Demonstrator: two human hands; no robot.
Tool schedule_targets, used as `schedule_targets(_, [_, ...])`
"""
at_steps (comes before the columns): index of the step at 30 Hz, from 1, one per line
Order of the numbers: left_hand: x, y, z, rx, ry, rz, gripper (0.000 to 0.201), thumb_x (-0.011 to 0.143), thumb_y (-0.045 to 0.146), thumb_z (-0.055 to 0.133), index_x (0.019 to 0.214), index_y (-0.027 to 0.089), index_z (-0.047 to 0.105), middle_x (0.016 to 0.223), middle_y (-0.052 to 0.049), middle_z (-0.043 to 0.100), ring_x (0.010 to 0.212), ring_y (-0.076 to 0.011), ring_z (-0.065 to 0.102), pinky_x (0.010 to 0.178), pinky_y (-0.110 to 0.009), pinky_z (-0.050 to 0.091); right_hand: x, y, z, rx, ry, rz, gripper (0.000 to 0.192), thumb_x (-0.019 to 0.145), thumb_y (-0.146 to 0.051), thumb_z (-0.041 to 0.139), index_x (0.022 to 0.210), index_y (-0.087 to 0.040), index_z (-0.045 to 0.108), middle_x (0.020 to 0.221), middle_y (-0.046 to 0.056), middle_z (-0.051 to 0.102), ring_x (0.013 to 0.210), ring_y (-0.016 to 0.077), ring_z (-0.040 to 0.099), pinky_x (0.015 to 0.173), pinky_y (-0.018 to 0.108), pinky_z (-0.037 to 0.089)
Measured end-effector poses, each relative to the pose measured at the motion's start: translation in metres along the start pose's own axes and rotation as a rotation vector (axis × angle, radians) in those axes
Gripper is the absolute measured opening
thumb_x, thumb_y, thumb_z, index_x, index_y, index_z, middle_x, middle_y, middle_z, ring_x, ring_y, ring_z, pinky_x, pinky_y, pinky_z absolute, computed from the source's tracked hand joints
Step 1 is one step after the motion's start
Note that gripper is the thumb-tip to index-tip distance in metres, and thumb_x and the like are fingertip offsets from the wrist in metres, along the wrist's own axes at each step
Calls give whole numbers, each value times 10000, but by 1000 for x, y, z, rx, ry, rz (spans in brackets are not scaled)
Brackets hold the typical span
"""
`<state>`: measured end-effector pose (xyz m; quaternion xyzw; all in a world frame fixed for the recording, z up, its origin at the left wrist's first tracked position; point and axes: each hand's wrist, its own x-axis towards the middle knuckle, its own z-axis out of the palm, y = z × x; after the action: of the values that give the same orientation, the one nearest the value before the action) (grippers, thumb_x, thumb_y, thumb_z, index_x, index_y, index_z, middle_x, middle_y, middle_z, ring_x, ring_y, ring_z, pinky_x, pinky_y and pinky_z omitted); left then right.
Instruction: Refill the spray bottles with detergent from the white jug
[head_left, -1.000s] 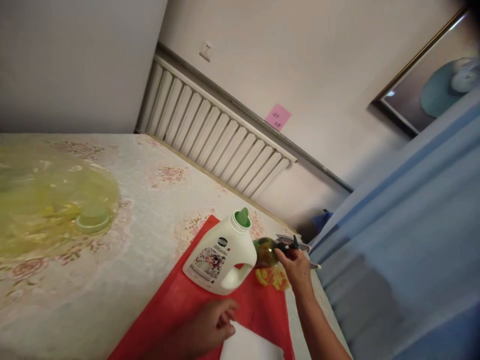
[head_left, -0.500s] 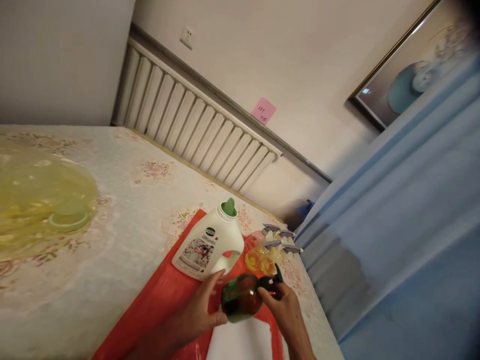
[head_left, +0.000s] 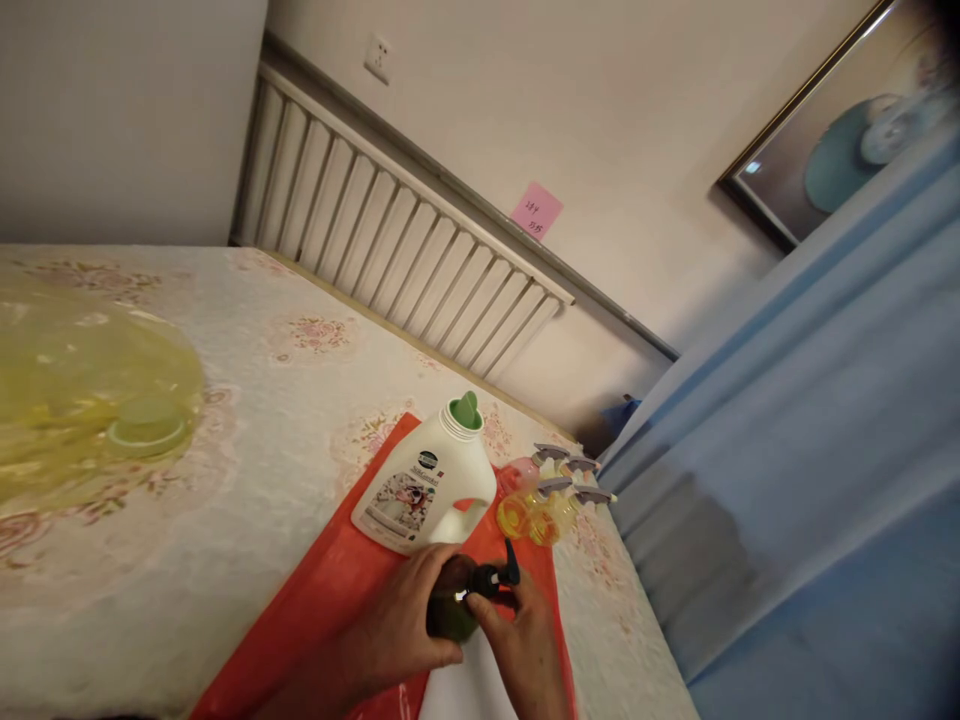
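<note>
My left hand [head_left: 397, 625] wraps around the body of a dark green-brown bottle [head_left: 448, 612] over the red mat [head_left: 322, 600]. My right hand [head_left: 521, 640] grips the bottle's black pump head [head_left: 495, 578] at its neck. Just beyond stands a white detergent jug [head_left: 424, 485] with a green spout, its handle near my left fingers. A white sheet [head_left: 461, 690] lies under my hands.
Several small yellow and pink spray bottles [head_left: 544, 495] with grey triggers stand right of the jug. A yellow plastic bag with a green lid [head_left: 146, 425] lies far left on the floral tablecloth. A radiator [head_left: 397, 230] runs along the wall; blue fabric [head_left: 787, 500] hangs at right.
My right hand carried the dark bottle from beside the spray bottles toward me. My left hand came up and took its body, and the right hand shifted onto the pump head.
</note>
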<state>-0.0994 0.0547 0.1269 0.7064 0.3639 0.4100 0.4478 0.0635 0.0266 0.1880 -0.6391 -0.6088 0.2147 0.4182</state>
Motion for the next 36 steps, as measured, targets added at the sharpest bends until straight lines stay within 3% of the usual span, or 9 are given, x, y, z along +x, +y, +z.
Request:
schedule_targets(5, [1,4,-3,12,-28,-16,776,548,109,721,1268,266,477,1299,-64,582,1200,-293,528,1041,-419,429,-2,6,6,11,86,-53,318,633,-199,726,951,-188,739,937,65,727,862,261,695,781,355,567])
schedule_targets(13, [2,4,-8,17,-69,-11,737,541,111,737,1226,273,516,1213,-42,620,1091,-268,575,969,-385,454,-4,8,12,-7,158,-73,245,700,-264,697,929,-193,747,893,64,720,828,257,694,754,352,577])
schedule_targets(22, [3,-5,-6,10,-76,-29,747,550,133,742,1248,257,506,1249,-46,599,1133,-265,555,981,-365,446,-4,9,10,70,139,-20,389,667,-235,702,1049,-174,738,983,90,754,881,273,713,792,374,592])
schedule_targets(36, [6,-13,-2,-7,-92,-41,822,559,122,718,1326,274,464,1285,-54,594,1195,-278,540,1021,-383,434,-4,11,9,101,102,56,369,654,-207,667,1013,-166,738,947,79,765,890,285,709,836,392,567])
